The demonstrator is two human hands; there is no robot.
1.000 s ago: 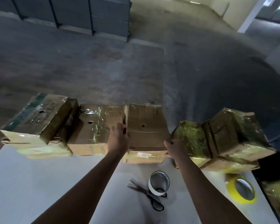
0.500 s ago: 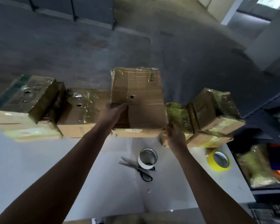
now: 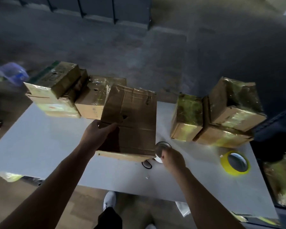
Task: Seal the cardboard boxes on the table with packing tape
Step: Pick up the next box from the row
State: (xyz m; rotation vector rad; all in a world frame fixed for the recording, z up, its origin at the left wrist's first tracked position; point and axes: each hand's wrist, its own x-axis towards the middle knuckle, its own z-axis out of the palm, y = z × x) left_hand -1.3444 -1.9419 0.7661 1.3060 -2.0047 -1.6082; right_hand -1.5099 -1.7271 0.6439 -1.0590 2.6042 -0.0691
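Observation:
A plain brown cardboard box [image 3: 135,116] is tilted up over the middle of the white table [image 3: 48,146]. My left hand [image 3: 96,134] grips its left edge, thumb on top. My right hand [image 3: 172,160] is off the box, at its near right corner, with fingers curled round a white tape roll [image 3: 161,147]. The roll is partly hidden by the hand and the box. Black scissors [image 3: 147,164] lie under the box, with only a handle loop showing. A yellow tape roll [image 3: 235,164] lies flat near the right edge.
Tape-wrapped boxes [image 3: 54,83] [image 3: 92,100] stand stacked at the table's far left, and others [image 3: 188,116] [image 3: 234,103] at the far right. A blue bag [image 3: 12,75] lies on the floor at left. A bin with wrapped items [image 3: 281,179] stands right of the table.
The brown box came out of the row toward me and tilted. My right hand left its right side and dropped to the white tape roll. My left hand kept its hold.

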